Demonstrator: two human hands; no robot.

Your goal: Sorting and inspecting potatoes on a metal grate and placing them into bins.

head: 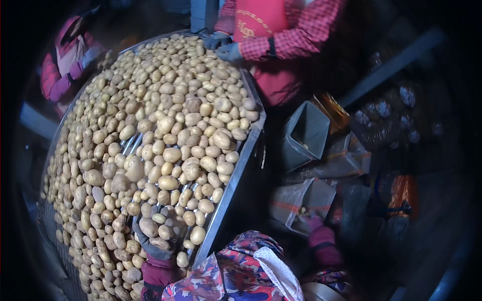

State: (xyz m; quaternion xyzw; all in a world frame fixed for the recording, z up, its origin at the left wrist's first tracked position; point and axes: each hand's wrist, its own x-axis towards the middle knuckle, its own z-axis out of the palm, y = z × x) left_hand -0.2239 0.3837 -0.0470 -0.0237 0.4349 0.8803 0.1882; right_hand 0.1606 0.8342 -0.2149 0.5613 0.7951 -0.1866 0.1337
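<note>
My left hand (155, 250), in a grey glove, is cupped among the potatoes (171, 155) on a slatted metal sorting table. Several potatoes (149, 227) rest in its palm and against its fingers. On the other side, my right hand (314, 221) reaches to the mouth of a grey bin or bag (299, 199) with an orange stripe. Small pale potatoes (302, 211) show just beside its fingers. Dimness and blur hide whether that hand grips anything.
A metal rim (229, 195) edges the table. Across it a co-worker's gloved hands (229, 50) touch the pile; another person (67, 62) stands at the far left. An open grey bin (307, 131) and a striped container (348, 154) stand to the right.
</note>
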